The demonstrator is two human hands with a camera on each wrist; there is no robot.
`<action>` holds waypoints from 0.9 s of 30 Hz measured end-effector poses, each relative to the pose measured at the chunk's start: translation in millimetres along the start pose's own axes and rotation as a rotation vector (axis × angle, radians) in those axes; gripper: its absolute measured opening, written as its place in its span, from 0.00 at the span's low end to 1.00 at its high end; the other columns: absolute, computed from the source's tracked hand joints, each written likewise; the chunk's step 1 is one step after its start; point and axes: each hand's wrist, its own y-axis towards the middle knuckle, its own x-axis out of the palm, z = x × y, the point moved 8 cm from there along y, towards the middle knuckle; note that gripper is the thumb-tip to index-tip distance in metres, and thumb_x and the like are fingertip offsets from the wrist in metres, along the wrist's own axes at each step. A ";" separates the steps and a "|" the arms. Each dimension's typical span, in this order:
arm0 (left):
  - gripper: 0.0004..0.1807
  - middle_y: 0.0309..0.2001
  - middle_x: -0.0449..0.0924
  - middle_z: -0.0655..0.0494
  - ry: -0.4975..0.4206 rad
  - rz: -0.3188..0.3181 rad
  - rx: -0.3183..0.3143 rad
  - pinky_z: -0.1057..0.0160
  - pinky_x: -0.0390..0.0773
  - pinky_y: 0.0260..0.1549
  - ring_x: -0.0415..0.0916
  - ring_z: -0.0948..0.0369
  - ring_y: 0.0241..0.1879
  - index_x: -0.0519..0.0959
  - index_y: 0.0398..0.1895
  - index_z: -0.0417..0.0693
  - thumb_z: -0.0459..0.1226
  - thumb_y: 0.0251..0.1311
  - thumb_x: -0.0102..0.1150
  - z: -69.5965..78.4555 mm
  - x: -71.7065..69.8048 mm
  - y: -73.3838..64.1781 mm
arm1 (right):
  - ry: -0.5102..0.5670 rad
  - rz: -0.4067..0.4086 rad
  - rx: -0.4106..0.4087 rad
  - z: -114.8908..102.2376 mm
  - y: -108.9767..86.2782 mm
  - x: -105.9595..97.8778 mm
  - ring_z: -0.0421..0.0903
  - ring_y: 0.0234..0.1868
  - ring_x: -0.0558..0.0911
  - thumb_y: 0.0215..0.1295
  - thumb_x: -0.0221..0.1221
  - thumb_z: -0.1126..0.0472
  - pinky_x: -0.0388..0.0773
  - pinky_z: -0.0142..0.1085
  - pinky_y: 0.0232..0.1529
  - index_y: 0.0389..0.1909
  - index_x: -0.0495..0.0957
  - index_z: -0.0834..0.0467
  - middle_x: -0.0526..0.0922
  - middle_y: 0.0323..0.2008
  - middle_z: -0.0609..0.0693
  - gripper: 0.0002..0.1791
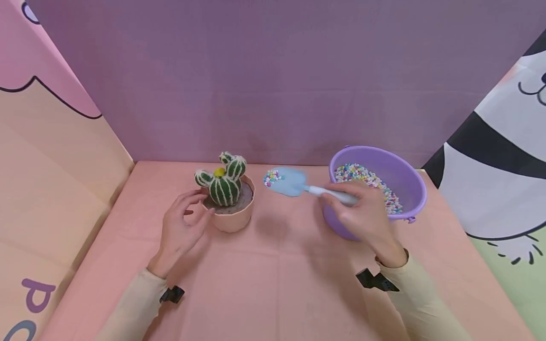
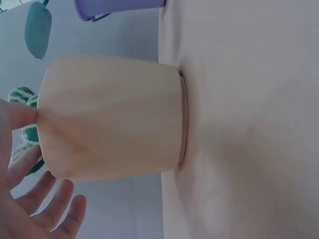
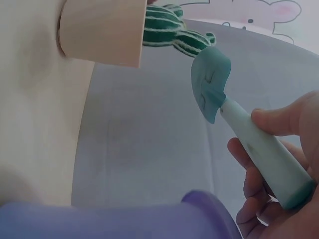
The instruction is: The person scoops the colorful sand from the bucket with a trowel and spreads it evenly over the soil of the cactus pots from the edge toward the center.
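The right hand [image 1: 362,215] gripped a blue plastic scoop [image 1: 290,182] loaded with coloured pebbles [image 1: 271,177], mid-frame. The left hand [image 1: 183,227], fingers loosely spread, touched the pink cactus pot [image 1: 233,215]. No pebbles topped its soil yet.

The cactus [image 1: 223,182] looks knitted and fuzzy, its pot [image 1: 233,219] smooth matt plastic, the purple bucket [image 1: 409,182] glossy plastic, the tablecloth [image 1: 273,284] matt.

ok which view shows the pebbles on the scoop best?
Head view: the coloured pebbles sit in plain sight on the blue scoop, held by the right hand. Right wrist shows only the scoop's underside, no pebbles. Left wrist catches just a dark corner of it.
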 end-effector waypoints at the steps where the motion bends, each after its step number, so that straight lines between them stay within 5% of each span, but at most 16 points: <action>1: 0.21 0.68 0.81 0.45 -0.002 -0.009 -0.007 0.40 0.84 0.49 0.81 0.46 0.61 0.85 0.58 0.42 0.37 0.63 0.74 -2.1 0.3 0.8 | 0.004 -0.006 0.002 0.0 -0.3 2.9 0.28 0.39 0.81 0.57 0.77 0.65 0.73 0.23 0.40 0.42 0.94 0.57 0.93 0.37 0.51 0.11; 7: 0.23 0.71 0.79 0.49 -0.007 -0.054 -0.061 0.43 0.83 0.52 0.78 0.48 0.68 0.85 0.60 0.45 0.41 0.62 0.76 -17.3 0.2 4.8 | 0.003 -0.039 0.010 -1.1 -0.7 20.7 0.40 0.41 0.83 0.58 0.77 0.63 0.73 0.27 0.41 0.43 0.93 0.56 0.94 0.39 0.49 0.11; 15: 0.23 0.68 0.82 0.50 -0.020 -0.063 -0.034 0.58 0.81 0.49 0.79 0.50 0.68 0.87 0.57 0.46 0.40 0.59 0.79 -20.4 -1.3 7.6 | -0.011 -0.060 -0.052 -6.1 2.6 35.5 0.45 0.39 0.84 0.59 0.77 0.62 0.73 0.31 0.39 0.43 0.93 0.57 0.94 0.37 0.49 0.11; 22: 0.24 0.68 0.82 0.49 -0.021 -0.086 -0.021 0.47 0.82 0.51 0.78 0.49 0.68 0.88 0.57 0.46 0.41 0.57 0.80 -21.7 0.6 12.8 | -0.046 -0.051 -0.118 -9.7 7.4 42.2 0.52 0.42 0.87 0.59 0.76 0.63 0.77 0.39 0.43 0.43 0.93 0.59 0.94 0.38 0.52 0.11; 27: 0.25 0.67 0.83 0.50 0.003 -0.081 -0.005 0.50 0.82 0.51 0.79 0.50 0.68 0.88 0.57 0.46 0.40 0.55 0.81 -23.6 -2.9 12.2 | -0.046 -0.077 -0.137 -12.3 9.9 51.0 0.53 0.45 0.88 0.59 0.76 0.62 0.80 0.45 0.49 0.43 0.93 0.59 0.94 0.40 0.53 0.11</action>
